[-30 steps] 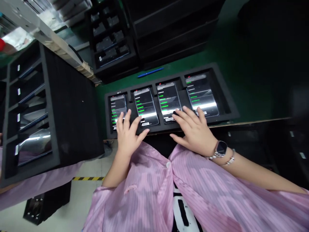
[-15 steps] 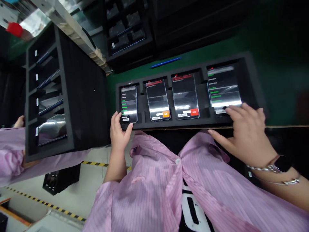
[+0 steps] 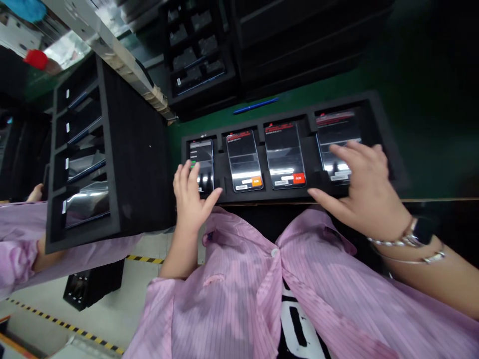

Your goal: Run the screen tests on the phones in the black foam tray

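1. Lightly spread, the fingers (image 3: 187,179) of the left hand (image 3: 192,204) lie across the lower part of the leftmost smartphone (image 3: 201,159) in a black foam tray (image 3: 269,196).
2. The right hand (image 3: 364,197) spreads its fingers (image 3: 354,152) wide over the rightmost smartphone (image 3: 337,132), gripping nothing.
3. Between the hands, the second smartphone (image 3: 244,162) shows an orange button, the third smartphone (image 3: 285,154) a red one.

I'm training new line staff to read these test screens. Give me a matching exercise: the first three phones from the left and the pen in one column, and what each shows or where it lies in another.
Column 1
1. leftmost phone in the foam tray
2. second phone from left
3. third phone from left
4. blue pen

Column 2
A. lying on the green work surface, beyond the tray
B. red button on screen
C. green lines on screen
D. orange button on screen

Pairs: 1-C, 2-D, 3-B, 4-A
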Demonstrator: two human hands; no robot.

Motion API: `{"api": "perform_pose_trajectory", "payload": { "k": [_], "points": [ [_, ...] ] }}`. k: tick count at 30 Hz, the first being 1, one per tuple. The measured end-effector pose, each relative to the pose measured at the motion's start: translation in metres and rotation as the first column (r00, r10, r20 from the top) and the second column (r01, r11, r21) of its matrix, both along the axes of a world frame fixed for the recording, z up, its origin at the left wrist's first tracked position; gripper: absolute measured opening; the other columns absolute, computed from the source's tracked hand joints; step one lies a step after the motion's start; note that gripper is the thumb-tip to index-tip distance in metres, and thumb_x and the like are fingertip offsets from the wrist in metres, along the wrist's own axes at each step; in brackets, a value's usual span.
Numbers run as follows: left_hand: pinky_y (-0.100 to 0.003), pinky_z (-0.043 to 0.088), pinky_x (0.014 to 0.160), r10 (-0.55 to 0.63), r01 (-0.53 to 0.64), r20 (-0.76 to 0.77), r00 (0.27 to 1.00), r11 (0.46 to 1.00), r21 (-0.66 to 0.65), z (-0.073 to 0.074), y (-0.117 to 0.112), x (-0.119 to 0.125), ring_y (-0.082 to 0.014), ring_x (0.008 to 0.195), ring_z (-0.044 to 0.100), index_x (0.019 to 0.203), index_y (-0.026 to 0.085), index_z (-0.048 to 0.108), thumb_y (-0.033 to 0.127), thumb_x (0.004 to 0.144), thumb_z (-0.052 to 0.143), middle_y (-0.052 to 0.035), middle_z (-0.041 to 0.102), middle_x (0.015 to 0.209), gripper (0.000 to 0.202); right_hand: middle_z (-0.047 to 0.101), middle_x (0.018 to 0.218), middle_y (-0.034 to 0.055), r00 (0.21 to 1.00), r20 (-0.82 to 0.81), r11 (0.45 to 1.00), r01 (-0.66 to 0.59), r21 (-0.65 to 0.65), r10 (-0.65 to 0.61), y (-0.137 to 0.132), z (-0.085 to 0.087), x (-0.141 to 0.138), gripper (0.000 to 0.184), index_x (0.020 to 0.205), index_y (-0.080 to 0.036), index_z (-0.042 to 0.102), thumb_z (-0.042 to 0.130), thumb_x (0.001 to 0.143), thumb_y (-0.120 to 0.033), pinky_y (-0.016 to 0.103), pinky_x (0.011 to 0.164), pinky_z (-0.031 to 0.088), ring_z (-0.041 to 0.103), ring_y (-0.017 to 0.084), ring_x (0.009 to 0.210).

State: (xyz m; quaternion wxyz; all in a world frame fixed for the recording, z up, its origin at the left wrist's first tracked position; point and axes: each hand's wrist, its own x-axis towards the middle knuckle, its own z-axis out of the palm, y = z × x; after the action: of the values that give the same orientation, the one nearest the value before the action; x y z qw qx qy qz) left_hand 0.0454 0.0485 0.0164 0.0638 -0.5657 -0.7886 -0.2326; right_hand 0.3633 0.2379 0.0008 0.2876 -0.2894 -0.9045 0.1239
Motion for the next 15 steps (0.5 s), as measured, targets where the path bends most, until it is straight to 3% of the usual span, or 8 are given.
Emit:
{"api": "perform_pose_trajectory", "payload": {
  "k": [3, 6, 9, 11, 13, 15],
  "points": [
    [-0.058, 0.018, 0.131, -0.157, 0.158, 0.018, 0.987, 0.986, -0.055, 0.005, 0.045, 0.014, -0.0332, 0.153, 0.041, 0.16, 0.021, 0.035, 0.075, 0.096, 0.051, -0.0177, 0.048, 0.161, 0.085, 0.056, 0.145, 0.0206, 0.995, 0.048, 0.996, -0.082, -0.025, 0.084, 0.009, 0.002, -0.039, 0.07, 0.156, -0.013, 0.04, 0.047, 0.105, -0.061, 0.072, 0.124, 0.022, 0.042, 0.042, 0.145],
    [-0.057, 0.019, 0.131, -0.22, 0.222, 0.033, 0.975, 0.97, -0.094, -0.004, 0.076, 0.031, -0.0327, 0.151, 0.043, 0.159, 0.021, 0.039, 0.075, 0.096, 0.05, -0.0174, 0.05, 0.159, 0.083, 0.057, 0.142, 0.0212, 0.995, 0.035, 0.988, -0.102, 0.114, 0.098, 0.013, -0.01, -0.069, 0.061, 0.144, -0.01, 0.052, 0.045, 0.106, -0.058, 0.072, 0.119, 0.031, 0.045, 0.042, 0.141],
    [-0.064, 0.02, 0.129, -0.161, 0.157, -0.025, 0.987, 0.981, -0.115, -0.015, 0.083, 0.043, -0.0415, 0.155, 0.033, 0.147, 0.021, 0.057, 0.078, 0.089, 0.059, -0.0193, 0.045, 0.162, 0.082, 0.054, 0.142, 0.0259, 0.999, 0.002, 0.976, -0.051, 0.211, 0.052, 0.012, -0.023, -0.08, 0.055, 0.135, -0.008, 0.059, 0.05, 0.105, -0.054, 0.07, 0.112, 0.042, 0.051, 0.044, 0.134],
    [-0.062, 0.017, 0.13, -0.151, 0.146, -0.03, 0.988, 0.981, -0.129, -0.02, 0.08, 0.047, -0.0374, 0.147, 0.046, 0.145, 0.023, 0.059, 0.077, 0.089, 0.061, -0.016, 0.055, 0.153, 0.077, 0.06, 0.134, 0.0241, 0.997, -0.054, 0.969, -0.048, 0.242, 0.063, 0.012, -0.03, -0.08, 0.051, 0.131, -0.012, 0.06, 0.053, 0.103, -0.054, 0.07, 0.111, 0.044, 0.057, 0.043, 0.126],
    [-0.062, 0.019, 0.131, -0.16, 0.156, -0.008, 0.987, 0.972, -0.174, -0.021, 0.078, 0.05, -0.0316, 0.134, 0.057, 0.142, 0.024, 0.061, 0.072, 0.095, 0.056, -0.0125, 0.064, 0.143, 0.068, 0.067, 0.12, 0.017, 0.99, -0.02, 0.964, -0.128, 0.232, 0.137, 0.014, -0.036, -0.08, 0.032, 0.119, -0.022, 0.062, 0.048, 0.106, -0.048, 0.073, 0.109, 0.043, 0.065, 0.039, 0.111],
    [-0.062, 0.023, 0.129, -0.173, 0.169, 0.0, 0.985, 0.962, -0.213, -0.022, 0.078, 0.052, -0.0303, 0.13, 0.06, 0.135, 0.022, 0.065, 0.069, 0.098, 0.054, -0.0113, 0.067, 0.14, 0.061, 0.07, 0.111, 0.0123, 0.981, -0.014, 0.957, -0.186, 0.225, 0.194, 0.015, -0.04, -0.081, 0.026, 0.109, -0.027, 0.059, 0.043, 0.107, -0.048, 0.075, 0.105, 0.044, 0.069, 0.037, 0.101]
  ]
}}
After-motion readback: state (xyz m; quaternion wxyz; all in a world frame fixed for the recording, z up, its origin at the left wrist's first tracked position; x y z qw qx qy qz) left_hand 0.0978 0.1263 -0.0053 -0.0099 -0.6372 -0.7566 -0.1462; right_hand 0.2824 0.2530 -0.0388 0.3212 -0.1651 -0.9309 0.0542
